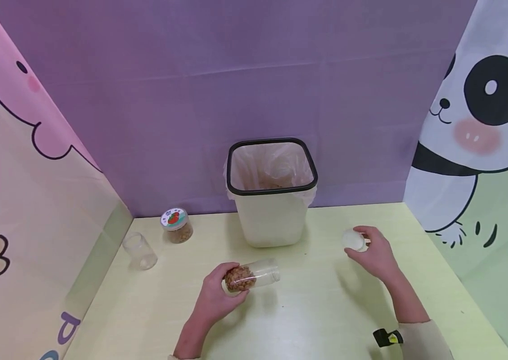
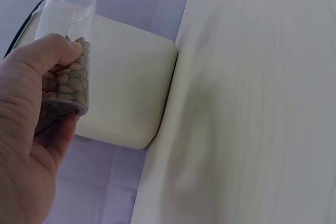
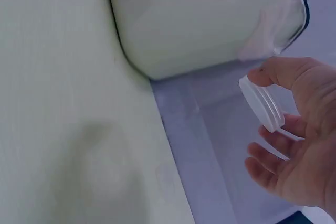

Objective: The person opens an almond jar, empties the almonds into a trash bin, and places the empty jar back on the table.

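Observation:
My left hand (image 1: 218,295) grips a clear plastic jar (image 1: 265,272) by its base end. The jar lies tilted nearly sideways above the table, its uncapped mouth toward the right. Brown nuts or beans (image 1: 239,278) fill the base half; in the left wrist view they show between thumb and fingers. My right hand (image 1: 377,254), off to the right, pinches a white translucent screw lid (image 1: 354,240) between thumb and fingers. The right wrist view shows the lid (image 3: 261,103) held edge-on, with the other fingers loosely curled behind it.
A cream bin (image 1: 274,220) with a black rim and a pinkish liner stands at the table's back, something brownish and a clear item inside. Left of it are a small jar (image 1: 177,226) with a strawberry-printed lid and a clear, tilted container (image 1: 140,251). Printed cloths border the table.

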Tool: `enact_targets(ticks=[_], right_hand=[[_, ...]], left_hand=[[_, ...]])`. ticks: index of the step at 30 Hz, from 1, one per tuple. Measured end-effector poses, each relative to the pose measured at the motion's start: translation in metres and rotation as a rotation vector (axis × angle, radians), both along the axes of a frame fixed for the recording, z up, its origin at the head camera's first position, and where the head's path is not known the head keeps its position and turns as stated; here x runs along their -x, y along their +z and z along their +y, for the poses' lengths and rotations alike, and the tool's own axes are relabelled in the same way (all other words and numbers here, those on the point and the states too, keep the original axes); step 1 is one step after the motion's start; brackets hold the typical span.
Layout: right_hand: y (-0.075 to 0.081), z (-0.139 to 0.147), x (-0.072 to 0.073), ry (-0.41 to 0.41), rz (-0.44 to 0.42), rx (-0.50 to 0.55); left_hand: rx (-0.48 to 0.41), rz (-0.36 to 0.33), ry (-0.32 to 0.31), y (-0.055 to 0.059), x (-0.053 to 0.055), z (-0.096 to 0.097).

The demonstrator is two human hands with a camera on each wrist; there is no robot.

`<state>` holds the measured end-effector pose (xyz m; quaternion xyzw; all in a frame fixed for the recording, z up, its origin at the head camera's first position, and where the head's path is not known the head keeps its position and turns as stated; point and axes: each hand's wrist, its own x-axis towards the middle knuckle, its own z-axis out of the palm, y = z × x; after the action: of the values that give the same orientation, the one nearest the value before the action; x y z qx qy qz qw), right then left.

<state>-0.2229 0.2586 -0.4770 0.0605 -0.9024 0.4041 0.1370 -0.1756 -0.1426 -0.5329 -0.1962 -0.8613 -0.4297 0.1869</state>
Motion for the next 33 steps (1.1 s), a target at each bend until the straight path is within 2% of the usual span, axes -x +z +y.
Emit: enact_targets(ticks=[3, 7, 11, 15, 21, 27, 33], right_hand=[[-0.004, 0.017, 0.007, -0.052, 0.004, -0.041], [-0.015, 0.039, 0.018, -0.108, -0.035, -0.107], [-0.024, 0.061, 0.028, -0.122, -0.079, -0.171], [-0.025, 0.076, 0.035, -0.109, -0.144, -0.205], [-0.025, 0.087, 0.046, -0.096, -0.242, -0.225], [-0.034, 0.092, 0.055, -0.087, -0.309, -0.243], [-0.034, 0.092, 0.059, -0.074, -0.347, -0.271]], left_hand=[[-0.018, -0.050, 0.000, 0.002, -0.001, 0.000], [-0.014, -0.102, 0.011, 0.004, -0.002, -0.002], [0.064, -0.057, 0.027, 0.004, 0.000, -0.006], [0.120, 0.008, 0.044, 0.005, 0.002, -0.010], [0.140, 0.002, 0.103, 0.006, 0.002, -0.013], [0.088, 0.009, 0.127, 0.004, 0.000, -0.014], [0.019, -0.042, 0.127, 0.006, -0.002, -0.016]])
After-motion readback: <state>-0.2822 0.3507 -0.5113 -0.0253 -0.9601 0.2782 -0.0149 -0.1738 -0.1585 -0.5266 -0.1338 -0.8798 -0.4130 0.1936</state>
